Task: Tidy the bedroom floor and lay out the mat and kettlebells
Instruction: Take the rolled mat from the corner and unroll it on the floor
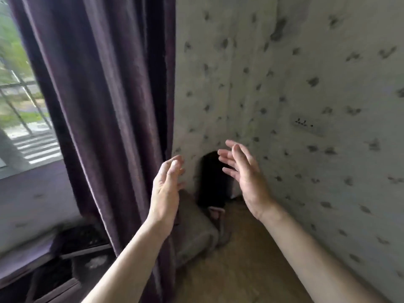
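Grips released, holding nothing: our left hand (166,189) and right hand (243,171) hover before the upright black roll (215,184).

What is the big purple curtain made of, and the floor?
The curtain looks like thick, soft fabric, maybe velvet: it hangs in deep folds with a dull sheen. The floor looks like wood or laminate: brown, smooth, faint grain, though blurred.
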A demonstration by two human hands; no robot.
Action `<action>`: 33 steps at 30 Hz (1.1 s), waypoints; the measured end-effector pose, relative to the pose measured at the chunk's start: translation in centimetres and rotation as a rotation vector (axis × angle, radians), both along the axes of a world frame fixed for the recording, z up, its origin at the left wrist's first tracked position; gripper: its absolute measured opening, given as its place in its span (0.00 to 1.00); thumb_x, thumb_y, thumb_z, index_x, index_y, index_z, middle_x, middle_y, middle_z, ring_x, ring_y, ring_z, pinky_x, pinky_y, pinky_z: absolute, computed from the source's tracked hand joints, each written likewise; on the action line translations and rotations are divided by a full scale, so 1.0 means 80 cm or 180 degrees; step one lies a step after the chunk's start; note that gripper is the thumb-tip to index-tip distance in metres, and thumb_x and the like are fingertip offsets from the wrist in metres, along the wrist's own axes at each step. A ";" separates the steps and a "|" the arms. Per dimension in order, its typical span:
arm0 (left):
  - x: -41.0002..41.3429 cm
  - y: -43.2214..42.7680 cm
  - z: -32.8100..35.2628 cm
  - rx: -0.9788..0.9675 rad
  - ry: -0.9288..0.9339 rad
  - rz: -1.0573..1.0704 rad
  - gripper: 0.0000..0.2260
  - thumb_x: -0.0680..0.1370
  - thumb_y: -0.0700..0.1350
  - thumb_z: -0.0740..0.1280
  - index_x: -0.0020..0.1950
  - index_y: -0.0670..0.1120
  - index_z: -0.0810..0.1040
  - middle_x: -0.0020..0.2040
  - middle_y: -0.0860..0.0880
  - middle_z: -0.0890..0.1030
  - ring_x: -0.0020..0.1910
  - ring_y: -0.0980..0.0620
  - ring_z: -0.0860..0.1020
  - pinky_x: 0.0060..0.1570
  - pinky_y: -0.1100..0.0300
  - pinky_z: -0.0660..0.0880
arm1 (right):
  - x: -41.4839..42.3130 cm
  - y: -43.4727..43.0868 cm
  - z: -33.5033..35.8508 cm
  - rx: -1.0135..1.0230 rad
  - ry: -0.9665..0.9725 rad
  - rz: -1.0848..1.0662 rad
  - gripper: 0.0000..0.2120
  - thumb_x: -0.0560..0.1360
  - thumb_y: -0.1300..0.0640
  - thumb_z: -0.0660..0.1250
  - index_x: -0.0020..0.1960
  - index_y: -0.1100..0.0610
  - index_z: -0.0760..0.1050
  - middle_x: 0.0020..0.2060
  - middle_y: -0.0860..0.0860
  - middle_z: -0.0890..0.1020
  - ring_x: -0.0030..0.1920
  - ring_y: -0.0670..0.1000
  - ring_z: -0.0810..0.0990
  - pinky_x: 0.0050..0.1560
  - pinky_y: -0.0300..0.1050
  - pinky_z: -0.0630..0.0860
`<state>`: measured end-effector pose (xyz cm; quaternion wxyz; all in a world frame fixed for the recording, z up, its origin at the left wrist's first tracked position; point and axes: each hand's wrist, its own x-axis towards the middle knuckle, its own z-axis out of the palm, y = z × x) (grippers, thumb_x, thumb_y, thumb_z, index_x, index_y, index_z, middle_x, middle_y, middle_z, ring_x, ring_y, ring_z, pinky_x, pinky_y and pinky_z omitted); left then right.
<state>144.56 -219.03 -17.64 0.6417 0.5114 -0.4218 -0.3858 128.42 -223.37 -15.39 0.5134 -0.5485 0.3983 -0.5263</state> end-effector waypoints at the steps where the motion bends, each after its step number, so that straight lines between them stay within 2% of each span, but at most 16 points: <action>1: -0.021 -0.022 -0.001 0.0015 -0.0016 -0.0114 0.16 0.82 0.54 0.60 0.65 0.49 0.77 0.63 0.53 0.80 0.63 0.53 0.78 0.62 0.53 0.74 | -0.024 -0.015 -0.002 0.0026 -0.0003 -0.0118 0.22 0.78 0.39 0.59 0.67 0.49 0.71 0.60 0.51 0.81 0.63 0.49 0.78 0.65 0.49 0.74; 4: -0.063 -0.081 -0.008 0.0031 0.0045 -0.0263 0.21 0.77 0.59 0.60 0.63 0.49 0.78 0.61 0.53 0.81 0.62 0.52 0.79 0.60 0.54 0.75 | -0.077 -0.052 -0.013 0.0094 -0.0017 -0.0403 0.21 0.81 0.41 0.56 0.68 0.50 0.71 0.61 0.52 0.80 0.63 0.49 0.79 0.65 0.49 0.74; 6: -0.084 -0.121 -0.019 0.0046 0.0089 -0.0283 0.17 0.79 0.57 0.59 0.60 0.51 0.78 0.60 0.52 0.81 0.62 0.51 0.78 0.58 0.54 0.76 | -0.102 -0.077 -0.023 0.0096 0.0089 -0.0514 0.24 0.79 0.37 0.55 0.68 0.50 0.71 0.61 0.51 0.80 0.63 0.48 0.79 0.66 0.49 0.74; 8: -0.101 -0.164 -0.037 0.0157 0.0261 -0.0263 0.13 0.83 0.54 0.57 0.60 0.52 0.77 0.62 0.51 0.80 0.63 0.51 0.77 0.57 0.55 0.75 | -0.122 -0.108 -0.032 0.0122 0.0193 -0.0629 0.25 0.80 0.38 0.54 0.70 0.51 0.70 0.62 0.50 0.80 0.64 0.48 0.78 0.69 0.52 0.73; 12: -0.134 -0.262 -0.055 0.0343 0.0575 -0.0148 0.18 0.84 0.53 0.56 0.68 0.45 0.74 0.64 0.48 0.79 0.63 0.49 0.77 0.64 0.49 0.74 | -0.145 -0.187 -0.038 0.0222 0.0390 -0.0750 0.23 0.83 0.43 0.53 0.72 0.53 0.69 0.63 0.50 0.79 0.65 0.47 0.77 0.71 0.53 0.71; 15: -0.151 -0.344 -0.046 0.0363 0.0826 -0.0170 0.18 0.84 0.52 0.57 0.69 0.45 0.74 0.64 0.49 0.78 0.61 0.52 0.77 0.64 0.51 0.75 | -0.144 -0.268 -0.029 0.0392 0.0537 -0.0737 0.20 0.83 0.45 0.53 0.71 0.52 0.70 0.62 0.49 0.79 0.64 0.48 0.77 0.70 0.54 0.71; 21: -0.134 -0.448 -0.050 0.0457 0.0632 0.0009 0.16 0.83 0.52 0.58 0.68 0.48 0.74 0.63 0.52 0.78 0.62 0.53 0.76 0.65 0.52 0.74 | -0.127 -0.383 -0.033 0.0478 0.0591 -0.0670 0.18 0.84 0.45 0.53 0.67 0.50 0.72 0.60 0.51 0.80 0.63 0.50 0.78 0.69 0.54 0.72; 25: -0.102 -0.499 -0.066 0.0507 0.0467 0.0137 0.10 0.83 0.53 0.58 0.59 0.54 0.76 0.57 0.54 0.79 0.59 0.53 0.77 0.61 0.54 0.75 | -0.117 -0.443 -0.051 0.0605 0.0526 -0.0604 0.18 0.84 0.46 0.52 0.68 0.51 0.71 0.62 0.52 0.80 0.62 0.50 0.78 0.68 0.53 0.72; 27: -0.091 -0.523 -0.076 0.0512 0.0450 0.0179 0.07 0.83 0.52 0.59 0.55 0.56 0.76 0.57 0.54 0.79 0.58 0.54 0.77 0.58 0.55 0.75 | -0.109 -0.475 -0.062 0.0703 0.0483 -0.0573 0.19 0.84 0.47 0.53 0.69 0.53 0.72 0.62 0.53 0.80 0.62 0.51 0.78 0.68 0.53 0.74; 30: -0.095 -0.557 -0.096 0.0583 0.0433 0.0299 0.07 0.83 0.52 0.58 0.56 0.56 0.76 0.57 0.53 0.80 0.57 0.55 0.78 0.56 0.56 0.76 | -0.097 -0.519 -0.086 0.0848 0.0412 -0.0472 0.19 0.84 0.48 0.53 0.68 0.54 0.73 0.60 0.52 0.81 0.62 0.51 0.79 0.68 0.53 0.73; 33: -0.107 -0.599 -0.116 0.0723 0.0377 0.0414 0.07 0.83 0.51 0.58 0.57 0.55 0.76 0.56 0.54 0.80 0.56 0.55 0.78 0.56 0.54 0.76 | -0.088 -0.568 -0.107 0.0924 0.0355 -0.0240 0.15 0.84 0.49 0.54 0.63 0.51 0.75 0.62 0.54 0.80 0.63 0.50 0.79 0.69 0.50 0.73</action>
